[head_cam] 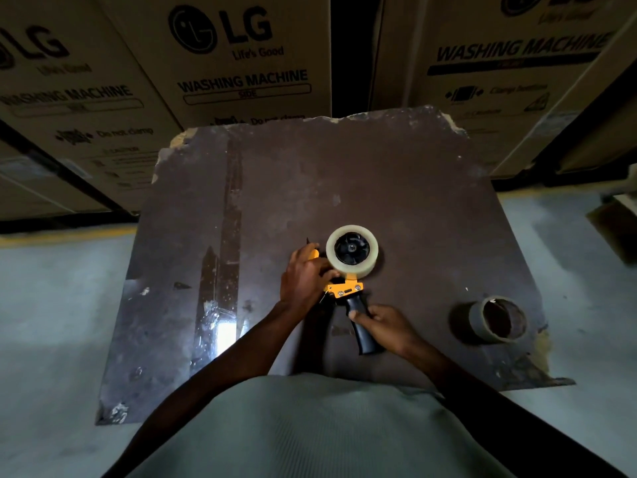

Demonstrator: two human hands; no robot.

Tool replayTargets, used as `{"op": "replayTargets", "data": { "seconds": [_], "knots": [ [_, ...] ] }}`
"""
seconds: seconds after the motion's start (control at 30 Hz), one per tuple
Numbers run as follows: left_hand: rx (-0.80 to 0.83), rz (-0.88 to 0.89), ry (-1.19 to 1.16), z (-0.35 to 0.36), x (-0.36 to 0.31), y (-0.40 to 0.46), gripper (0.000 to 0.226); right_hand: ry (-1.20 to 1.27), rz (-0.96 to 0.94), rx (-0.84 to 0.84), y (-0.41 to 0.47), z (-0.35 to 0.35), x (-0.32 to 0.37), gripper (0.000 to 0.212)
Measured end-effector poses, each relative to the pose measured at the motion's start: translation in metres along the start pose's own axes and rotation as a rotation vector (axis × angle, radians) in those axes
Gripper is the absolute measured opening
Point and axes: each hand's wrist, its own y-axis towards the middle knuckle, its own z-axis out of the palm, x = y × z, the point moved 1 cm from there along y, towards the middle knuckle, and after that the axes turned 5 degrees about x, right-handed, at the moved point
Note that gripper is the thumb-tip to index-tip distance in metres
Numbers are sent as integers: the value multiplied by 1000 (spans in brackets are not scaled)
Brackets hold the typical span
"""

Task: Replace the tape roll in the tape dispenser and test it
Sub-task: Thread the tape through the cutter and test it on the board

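Right hand (386, 322) grips dispenser (348, 288) handle; left hand (305, 277) seemingly pinches its front beside the mounted roll (351, 250). Loose tape could cling or misthread

You face a dark, chipped board (344, 174) lying on a pale grey floor (51, 305), with LG washing-machine boxes (241, 63) stacked behind it in dim light.

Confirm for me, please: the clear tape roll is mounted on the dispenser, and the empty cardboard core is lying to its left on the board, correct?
Not quite. The head view shows the empty cardboard core lying to the right of the dispenser on the board, not the left. The clear tape roll is indeed mounted.
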Motion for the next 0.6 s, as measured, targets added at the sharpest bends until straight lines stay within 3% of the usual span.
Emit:
{"op": "replayTargets", "data": {
  "seconds": [0.1,0.17,0.3,0.4,0.43,0.6],
  "knots": [
    [-3,2,-7,1,1,0,27,309,85,99,4,10,10,19],
    [-21,6,-5,1,1,0,27,386,111,122,2,14,20,11],
    [-28,8,-6,-1,0,0,25,378,118,129,0,13,22,13],
    [-34,22,2,-2,0,0,24,208,94,60,10,3,11,49],
    [-35,25,-1,-2,0,0,24,155,81,26,13,-2,9,53],
    [-37,35,8,-3,0,-1,25,325,53,-56,11,-30,40,29]
  ]
}}
